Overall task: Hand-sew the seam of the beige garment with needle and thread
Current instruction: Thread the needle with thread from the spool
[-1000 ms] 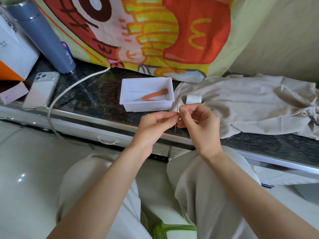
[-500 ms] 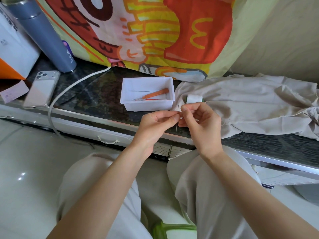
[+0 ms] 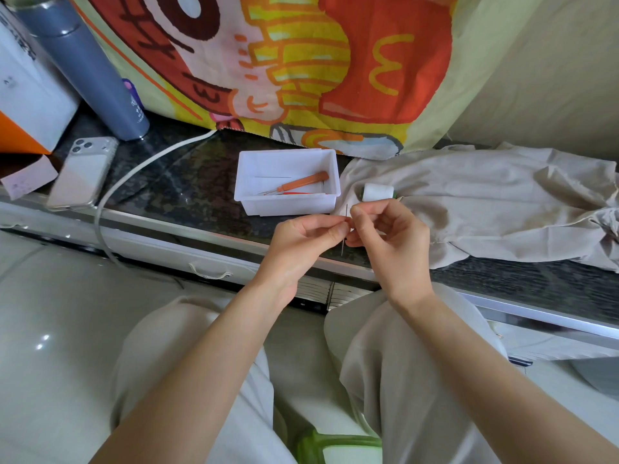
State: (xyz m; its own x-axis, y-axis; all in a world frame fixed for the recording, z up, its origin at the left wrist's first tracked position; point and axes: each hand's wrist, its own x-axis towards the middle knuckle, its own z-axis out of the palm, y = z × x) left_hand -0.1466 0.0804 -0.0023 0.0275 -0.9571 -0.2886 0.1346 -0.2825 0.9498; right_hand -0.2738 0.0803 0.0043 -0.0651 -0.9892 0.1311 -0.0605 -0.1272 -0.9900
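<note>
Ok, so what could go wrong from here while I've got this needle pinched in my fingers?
The needle, pinched between your left hand and right hand, is in the air by the counter edge; a slip could drop it into your lap. The white spool lies on its side on the beige garment near that edge and might roll off.

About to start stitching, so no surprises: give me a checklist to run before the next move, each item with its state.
1. Grip: ok; the needle stands upright, pinched between the left hand and the right hand.
2. Thread through the eye: cannot tell; no thread shows.
3. Supply handy: ok; the white spool lies on the beige garment behind the right hand.
4. Seam presented: not ok; the garment lies rumpled on the counter, unheld.
5. Seam ripper stowed: ok, in the white tray.
</note>
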